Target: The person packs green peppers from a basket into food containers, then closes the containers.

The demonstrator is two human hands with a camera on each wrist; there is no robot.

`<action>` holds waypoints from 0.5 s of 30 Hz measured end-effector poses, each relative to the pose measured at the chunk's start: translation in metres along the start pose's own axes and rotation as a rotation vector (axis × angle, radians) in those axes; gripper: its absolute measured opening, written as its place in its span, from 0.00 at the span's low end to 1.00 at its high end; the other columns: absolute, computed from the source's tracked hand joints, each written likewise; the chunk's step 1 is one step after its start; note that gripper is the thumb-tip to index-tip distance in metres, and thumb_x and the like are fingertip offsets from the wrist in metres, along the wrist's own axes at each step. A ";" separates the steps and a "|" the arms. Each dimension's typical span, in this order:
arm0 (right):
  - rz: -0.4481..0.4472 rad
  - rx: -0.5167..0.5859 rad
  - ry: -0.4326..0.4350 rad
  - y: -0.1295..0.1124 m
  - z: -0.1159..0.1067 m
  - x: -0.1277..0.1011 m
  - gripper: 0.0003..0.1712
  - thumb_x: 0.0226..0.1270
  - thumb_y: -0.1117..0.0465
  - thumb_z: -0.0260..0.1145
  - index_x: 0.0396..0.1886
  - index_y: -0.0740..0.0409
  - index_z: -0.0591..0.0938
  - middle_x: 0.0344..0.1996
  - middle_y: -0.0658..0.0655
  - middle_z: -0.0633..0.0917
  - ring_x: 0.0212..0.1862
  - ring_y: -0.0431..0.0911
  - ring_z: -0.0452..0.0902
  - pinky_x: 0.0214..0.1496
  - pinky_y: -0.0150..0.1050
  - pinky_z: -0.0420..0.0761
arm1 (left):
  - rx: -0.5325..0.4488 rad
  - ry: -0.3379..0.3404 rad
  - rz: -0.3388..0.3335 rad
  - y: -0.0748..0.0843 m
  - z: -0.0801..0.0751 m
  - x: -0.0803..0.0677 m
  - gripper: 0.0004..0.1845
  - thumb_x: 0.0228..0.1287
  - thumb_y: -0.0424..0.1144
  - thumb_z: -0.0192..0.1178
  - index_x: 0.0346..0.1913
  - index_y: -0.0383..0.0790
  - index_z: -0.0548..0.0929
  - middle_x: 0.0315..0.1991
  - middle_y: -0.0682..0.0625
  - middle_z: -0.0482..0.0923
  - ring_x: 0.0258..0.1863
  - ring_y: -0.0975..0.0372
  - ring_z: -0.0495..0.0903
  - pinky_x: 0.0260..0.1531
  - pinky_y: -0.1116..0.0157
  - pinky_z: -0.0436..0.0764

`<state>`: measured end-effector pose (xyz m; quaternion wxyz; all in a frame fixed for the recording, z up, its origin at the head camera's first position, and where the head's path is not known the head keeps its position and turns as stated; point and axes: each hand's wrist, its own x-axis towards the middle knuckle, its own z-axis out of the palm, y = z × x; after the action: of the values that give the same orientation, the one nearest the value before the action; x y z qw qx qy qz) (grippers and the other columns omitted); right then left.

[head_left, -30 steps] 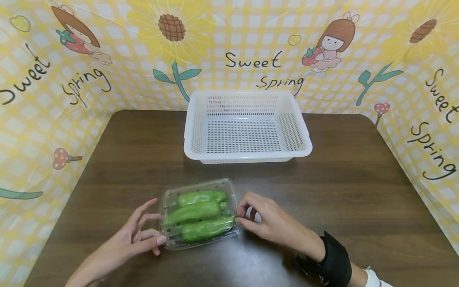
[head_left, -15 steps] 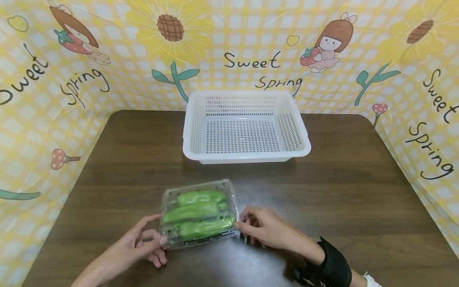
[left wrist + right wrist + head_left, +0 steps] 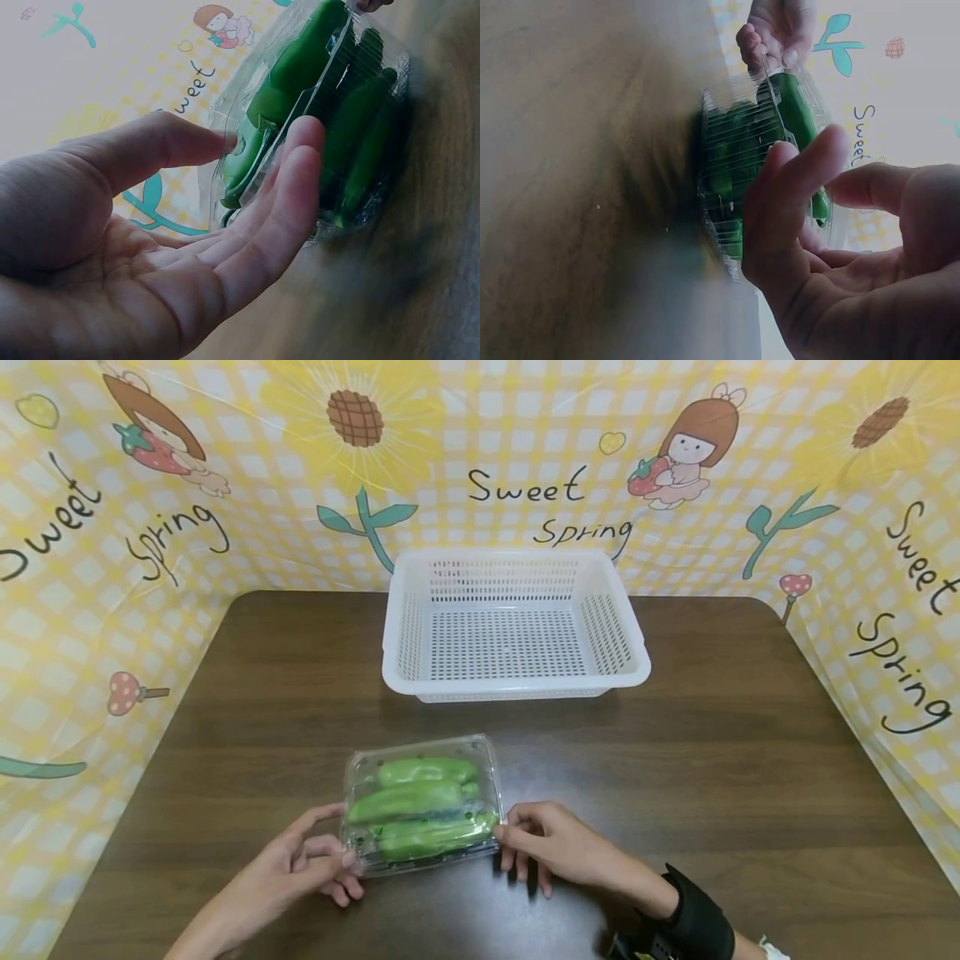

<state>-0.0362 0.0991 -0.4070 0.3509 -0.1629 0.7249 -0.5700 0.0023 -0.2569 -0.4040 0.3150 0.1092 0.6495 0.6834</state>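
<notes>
Clamshell box [image 3: 422, 806] of green peppers [image 3: 408, 800]: thin, flexible, slippery (probably light). Left hand [image 3: 296, 868] and right hand [image 3: 558, 852] pinch opposite near corners; rims look stiffest.

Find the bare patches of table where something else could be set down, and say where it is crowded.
Bare table lies right of the white basket out to the backdrop, left of it near the rounded corner, and in the strip between the basket and the clear box of green peppers. The near middle is crowded: left hand and right hand grip the box's ends.
</notes>
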 end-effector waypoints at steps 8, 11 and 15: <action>-0.003 0.018 0.026 0.003 0.000 -0.006 0.17 0.77 0.57 0.57 0.39 0.71 0.76 0.30 0.64 0.84 0.21 0.47 0.76 0.13 0.45 0.80 | 0.016 0.027 0.037 0.001 0.011 0.009 0.40 0.74 0.28 0.50 0.73 0.25 0.34 0.40 0.41 0.81 0.36 0.57 0.86 0.39 0.55 0.87; -0.003 0.016 0.039 0.004 -0.002 -0.009 0.17 0.77 0.57 0.56 0.39 0.70 0.76 0.30 0.64 0.84 0.21 0.47 0.76 0.15 0.50 0.80 | 0.026 0.046 0.054 0.002 0.017 0.015 0.39 0.73 0.27 0.52 0.72 0.25 0.36 0.38 0.40 0.81 0.33 0.57 0.85 0.37 0.55 0.87; 0.002 0.020 0.067 0.007 -0.004 -0.012 0.16 0.77 0.58 0.55 0.40 0.70 0.75 0.30 0.63 0.84 0.20 0.46 0.75 0.16 0.55 0.79 | 0.048 0.077 0.056 0.003 0.024 0.021 0.39 0.71 0.27 0.54 0.72 0.27 0.39 0.36 0.38 0.80 0.30 0.58 0.85 0.35 0.55 0.87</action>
<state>-0.0288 0.1116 -0.4092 0.3286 -0.1394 0.7307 -0.5819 -0.0020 -0.2249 -0.4032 0.2680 0.1087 0.6741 0.6796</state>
